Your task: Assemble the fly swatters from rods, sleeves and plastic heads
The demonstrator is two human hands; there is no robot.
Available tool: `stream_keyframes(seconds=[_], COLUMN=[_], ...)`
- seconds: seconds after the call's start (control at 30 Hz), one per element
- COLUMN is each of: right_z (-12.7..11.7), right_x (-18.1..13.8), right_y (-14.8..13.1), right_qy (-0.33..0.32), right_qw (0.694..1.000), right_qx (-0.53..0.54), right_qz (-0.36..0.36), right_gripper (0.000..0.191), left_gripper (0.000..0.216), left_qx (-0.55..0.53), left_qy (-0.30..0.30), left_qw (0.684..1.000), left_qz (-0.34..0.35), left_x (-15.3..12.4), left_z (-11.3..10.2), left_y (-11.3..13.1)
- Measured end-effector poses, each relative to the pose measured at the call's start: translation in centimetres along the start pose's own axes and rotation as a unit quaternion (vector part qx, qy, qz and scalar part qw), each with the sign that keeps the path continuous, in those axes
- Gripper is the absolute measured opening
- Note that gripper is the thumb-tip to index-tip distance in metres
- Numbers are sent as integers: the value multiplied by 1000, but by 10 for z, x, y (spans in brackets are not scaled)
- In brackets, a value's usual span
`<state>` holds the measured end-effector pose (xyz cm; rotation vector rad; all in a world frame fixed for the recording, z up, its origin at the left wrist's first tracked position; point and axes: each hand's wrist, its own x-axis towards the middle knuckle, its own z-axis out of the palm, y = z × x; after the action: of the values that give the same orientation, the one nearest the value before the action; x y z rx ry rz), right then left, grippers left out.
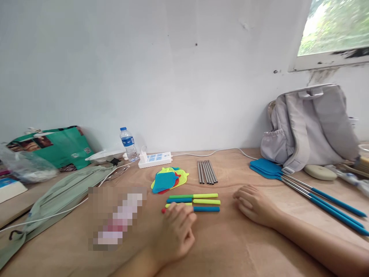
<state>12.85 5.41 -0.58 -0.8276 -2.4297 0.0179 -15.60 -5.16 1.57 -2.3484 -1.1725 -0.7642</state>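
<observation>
My left hand [179, 231] is over the near end of a group of coloured plastic handles, its fingers loosely bent and nothing seen in its grasp. It covers part of a red handle [163, 211] and a yellow one. Beside them lie a green handle [181, 196], a yellow handle [206, 196] and several blue and yellow ones. To the right of the handles, my right hand [253, 204] rests on the table, fingers loosely bent and holding nothing visible. Beyond are several metal tubes [206, 172] and a pile of mesh fly swatter heads, a blue head [165, 182] on top.
Blue fly swatters [323, 196] with metal shafts lie at right, near a grey backpack [308, 123]. A white power strip [155, 159] and a water bottle [128, 144] stand near the wall. At left are a green bag [66, 146] and a grey-green cloth bag [63, 204].
</observation>
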Motion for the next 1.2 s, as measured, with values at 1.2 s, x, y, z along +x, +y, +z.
stream_keyframes(seconds=[1.2], right_z=[26], right_x=[23], right_y=[57], right_qy=[68], right_qw=[967], right_qx=[35], right_qz=[243], right_gripper=[16], left_gripper=[16], left_qx=[-139], left_qy=[-149], left_qw=[974], left_qz=[-97], left_x=[55], left_z=[45], left_y=[33])
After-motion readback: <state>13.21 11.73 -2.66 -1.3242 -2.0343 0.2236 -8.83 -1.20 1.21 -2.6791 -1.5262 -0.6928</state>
